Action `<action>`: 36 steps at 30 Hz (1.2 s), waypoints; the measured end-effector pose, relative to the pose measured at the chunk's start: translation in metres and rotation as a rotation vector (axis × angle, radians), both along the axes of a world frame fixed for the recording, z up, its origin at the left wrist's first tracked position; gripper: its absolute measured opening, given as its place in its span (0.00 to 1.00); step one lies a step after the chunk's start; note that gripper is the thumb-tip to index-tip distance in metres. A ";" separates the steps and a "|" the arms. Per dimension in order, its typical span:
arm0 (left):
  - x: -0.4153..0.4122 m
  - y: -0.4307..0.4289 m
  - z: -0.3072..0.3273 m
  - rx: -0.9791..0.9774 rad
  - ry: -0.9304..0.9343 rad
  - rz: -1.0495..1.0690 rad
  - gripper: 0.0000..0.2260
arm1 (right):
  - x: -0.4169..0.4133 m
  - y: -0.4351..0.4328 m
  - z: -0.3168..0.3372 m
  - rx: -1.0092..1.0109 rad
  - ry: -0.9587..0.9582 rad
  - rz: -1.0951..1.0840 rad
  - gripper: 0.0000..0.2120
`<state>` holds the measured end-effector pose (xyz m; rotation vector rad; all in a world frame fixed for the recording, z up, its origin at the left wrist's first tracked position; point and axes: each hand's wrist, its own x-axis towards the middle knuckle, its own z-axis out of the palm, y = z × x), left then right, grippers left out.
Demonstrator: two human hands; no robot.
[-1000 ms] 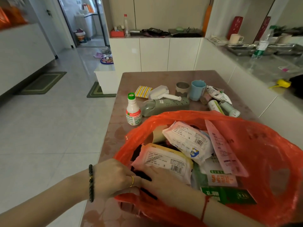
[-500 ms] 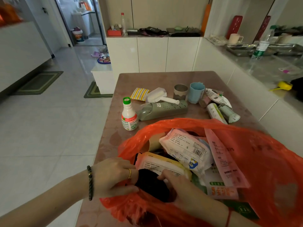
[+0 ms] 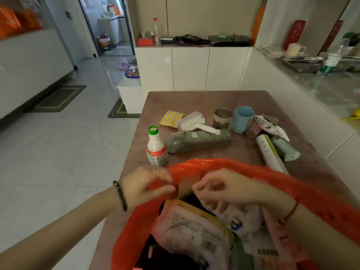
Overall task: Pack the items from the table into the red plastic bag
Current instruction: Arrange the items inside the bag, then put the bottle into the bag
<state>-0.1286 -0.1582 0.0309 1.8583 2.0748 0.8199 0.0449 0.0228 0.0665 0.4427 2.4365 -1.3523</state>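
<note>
The red plastic bag lies open at the near end of the brown table, stuffed with several packets, the top one a pink-and-yellow pack. My left hand pinches the bag's far left rim. My right hand has its fingers curled at the rim just beside it, over a white packet. Beyond the bag stand a white bottle with a green cap, a grey-green case, a lint roller, a blue cup and a grey cup.
A yellow striped cloth lies at the far left of the items. Tubes and a snack packet sit at the right. White cabinets stand behind the table, a counter runs along the right, and tiled floor lies left.
Both hands have risen from the near part of the bag, where they pushed a dark item in, to the bag's far left rim. The view has tilted closer over the bag.
</note>
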 end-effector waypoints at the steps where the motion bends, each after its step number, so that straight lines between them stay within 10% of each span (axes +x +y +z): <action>1: -0.008 0.010 0.001 0.047 -0.044 0.113 0.14 | -0.010 0.006 0.005 -0.081 0.071 -0.077 0.12; 8: -0.092 0.097 -0.027 -0.069 -0.339 0.808 0.36 | -0.055 0.025 0.016 -0.316 0.301 -0.346 0.09; 18: -0.096 0.113 -0.054 0.090 -0.384 0.928 0.19 | -0.009 0.047 0.012 -0.321 0.385 -0.431 0.08; 27: -0.013 0.059 0.076 0.668 -0.286 0.520 0.14 | 0.032 0.015 0.018 -0.002 0.553 -0.433 0.28; 36: 0.115 0.031 0.089 0.479 -0.567 -0.007 0.19 | 0.064 -0.056 0.020 0.050 0.696 -0.290 0.38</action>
